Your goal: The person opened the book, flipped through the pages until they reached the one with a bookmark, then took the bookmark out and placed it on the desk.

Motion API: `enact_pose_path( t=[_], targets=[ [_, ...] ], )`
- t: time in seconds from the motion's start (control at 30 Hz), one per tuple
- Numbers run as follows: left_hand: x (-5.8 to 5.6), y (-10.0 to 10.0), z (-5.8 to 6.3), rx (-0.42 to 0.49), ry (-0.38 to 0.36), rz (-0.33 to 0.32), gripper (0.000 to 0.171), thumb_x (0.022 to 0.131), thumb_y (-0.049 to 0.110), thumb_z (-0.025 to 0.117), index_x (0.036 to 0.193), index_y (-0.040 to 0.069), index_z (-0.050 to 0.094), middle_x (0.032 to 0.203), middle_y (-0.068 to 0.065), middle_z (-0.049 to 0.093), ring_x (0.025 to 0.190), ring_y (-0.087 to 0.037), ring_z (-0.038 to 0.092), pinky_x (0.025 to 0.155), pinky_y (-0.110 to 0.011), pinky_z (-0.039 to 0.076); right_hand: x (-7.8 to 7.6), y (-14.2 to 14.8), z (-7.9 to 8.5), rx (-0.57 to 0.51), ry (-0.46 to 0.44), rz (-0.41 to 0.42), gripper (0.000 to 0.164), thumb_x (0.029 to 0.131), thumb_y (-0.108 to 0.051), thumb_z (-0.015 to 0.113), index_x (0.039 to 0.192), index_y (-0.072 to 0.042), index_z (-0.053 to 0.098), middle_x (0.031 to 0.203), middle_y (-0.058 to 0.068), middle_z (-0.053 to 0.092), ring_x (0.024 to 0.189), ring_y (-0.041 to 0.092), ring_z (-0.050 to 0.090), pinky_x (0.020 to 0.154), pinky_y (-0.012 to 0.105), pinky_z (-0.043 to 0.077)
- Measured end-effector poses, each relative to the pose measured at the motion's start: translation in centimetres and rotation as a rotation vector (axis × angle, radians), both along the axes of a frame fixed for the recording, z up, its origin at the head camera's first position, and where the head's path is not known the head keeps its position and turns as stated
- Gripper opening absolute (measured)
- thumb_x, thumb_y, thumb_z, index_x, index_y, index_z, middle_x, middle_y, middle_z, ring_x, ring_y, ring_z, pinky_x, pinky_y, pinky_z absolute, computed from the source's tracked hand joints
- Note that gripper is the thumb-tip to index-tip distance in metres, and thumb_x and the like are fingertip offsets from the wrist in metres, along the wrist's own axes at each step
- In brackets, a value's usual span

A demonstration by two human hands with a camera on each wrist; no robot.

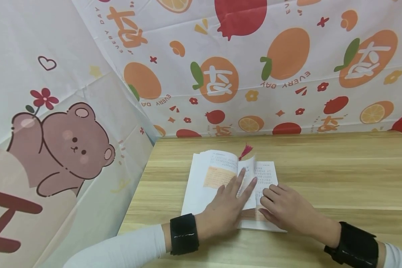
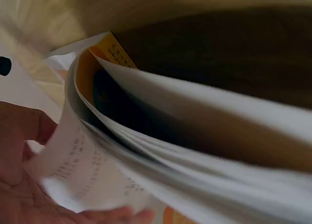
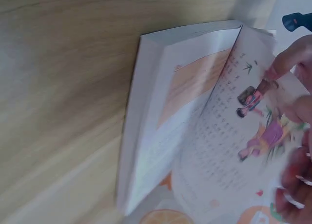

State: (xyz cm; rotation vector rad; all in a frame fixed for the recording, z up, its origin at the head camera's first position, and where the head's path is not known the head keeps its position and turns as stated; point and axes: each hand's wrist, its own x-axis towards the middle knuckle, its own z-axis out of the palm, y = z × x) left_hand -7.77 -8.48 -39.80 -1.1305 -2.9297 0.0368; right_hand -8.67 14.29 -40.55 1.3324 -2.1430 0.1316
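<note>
An open book (image 1: 195,197) lies on the wooden table, with a red tassel (image 1: 246,150) at its top edge. Spread, nearly straight fingers of the left hand (image 1: 222,210) rest on a partly raised page (image 1: 250,201) near the middle of the book. Close by, that curved page (image 2: 92,175) shows beside the palm in the left wrist view. At the book's right edge is the right hand (image 1: 288,208), its fingers loosely bent and nothing visible held in them. A page with colored figures (image 3: 214,146) appears beside the fingers in the right wrist view.
The wooden table (image 1: 348,167) extends around the book. Behind it hangs a fruit-printed cloth (image 1: 254,111), and a bear-printed cloth (image 1: 97,208) covers the left side. Both wrists wear black bands (image 1: 184,233).
</note>
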Motion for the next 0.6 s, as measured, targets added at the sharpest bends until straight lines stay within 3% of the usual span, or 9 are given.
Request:
enact_pose_path(
  t=[0.07, 0.13, 0.2, 0.27, 0.33, 0.47, 0.6],
  targets=[
    [0.0, -0.4, 0.3, -0.114, 0.118, -0.031, 0.115, 0.078, 0.031, 0.083, 0.163, 0.028, 0.006, 0.169, -0.014, -0.007, 0.153, -0.036, 0.015, 0.112, -0.056, 0.037, 0.0, 0.5, -0.3, 0.042, -0.073, -0.041, 0.031, 0.101, -0.035, 0.053, 0.08, -0.013, 0.055, 0.078, -0.003, 0.049, 0.069, 0.014, 0.044, 0.062, 0.029, 0.042],
    [-0.2, -0.8, 0.6, -0.247, 0.229, -0.075, 0.099, 0.078, 0.035, 0.084, 0.159, 0.029, 0.028, 0.17, -0.01, -0.002, 0.155, -0.034, 0.008, 0.117, -0.054, 0.031, 0.0, 1.0, -0.7, 0.094, -0.149, -0.078, 0.032, 0.091, -0.042, 0.069, 0.083, -0.014, 0.057, 0.082, -0.003, 0.051, 0.071, 0.012, 0.044, 0.063, 0.028, 0.043],
    [-0.5, -1.2, 0.9, -0.375, 0.276, -0.119, 0.075, 0.083, 0.04, 0.079, 0.15, 0.029, 0.047, 0.169, -0.006, 0.011, 0.155, -0.029, 0.011, 0.119, -0.051, 0.026, 0.1, 1.4, -0.9, 0.155, -0.217, -0.107, 0.04, 0.081, -0.048, 0.078, 0.086, -0.013, 0.059, 0.087, -0.002, 0.054, 0.074, 0.012, 0.046, 0.064, 0.028, 0.044],
    [-0.7, -1.6, 1.1, -0.422, 0.225, -0.132, 0.053, 0.091, 0.035, 0.071, 0.142, 0.029, 0.057, 0.166, -0.002, 0.025, 0.154, -0.025, 0.019, 0.12, -0.048, 0.025, 0.2, 1.7, -1.0, 0.211, -0.289, -0.13, 0.046, 0.081, -0.054, 0.076, 0.09, -0.011, 0.062, 0.092, 0.001, 0.058, 0.076, 0.013, 0.047, 0.064, 0.028, 0.046],
    [-0.8, -1.9, 1.2, -0.426, 0.117, -0.117, 0.044, 0.098, 0.031, 0.062, 0.141, 0.03, 0.058, 0.162, -0.001, 0.034, 0.151, -0.023, 0.028, 0.12, -0.046, 0.028, 0.3, 1.9, -1.2, 0.259, -0.357, -0.144, 0.053, 0.081, -0.061, 0.073, 0.093, -0.01, 0.064, 0.097, 0.003, 0.06, 0.079, 0.015, 0.05, 0.065, 0.029, 0.047],
    [-0.9, -2.4, 1.6, -0.369, -0.105, -0.028, 0.046, 0.101, 0.026, 0.053, 0.146, 0.031, 0.053, 0.16, 0.0, 0.038, 0.148, -0.023, 0.034, 0.117, -0.046, 0.034, 0.3, 2.0, -1.5, 0.305, -0.476, -0.156, 0.058, 0.076, -0.065, 0.075, 0.096, -0.012, 0.065, 0.102, 0.003, 0.06, 0.083, 0.014, 0.049, 0.066, 0.029, 0.046],
    [-0.9, -2.6, 2.0, -0.347, -0.165, 0.01, 0.048, 0.098, 0.029, 0.056, 0.146, 0.032, 0.053, 0.16, 0.0, 0.038, 0.146, -0.025, 0.038, 0.114, -0.048, 0.037, 0.3, 2.1, -1.7, 0.31, -0.547, -0.157, 0.053, 0.071, -0.059, 0.081, 0.093, -0.015, 0.062, 0.1, -0.001, 0.056, 0.081, 0.011, 0.043, 0.063, 0.027, 0.04]
  ],
)
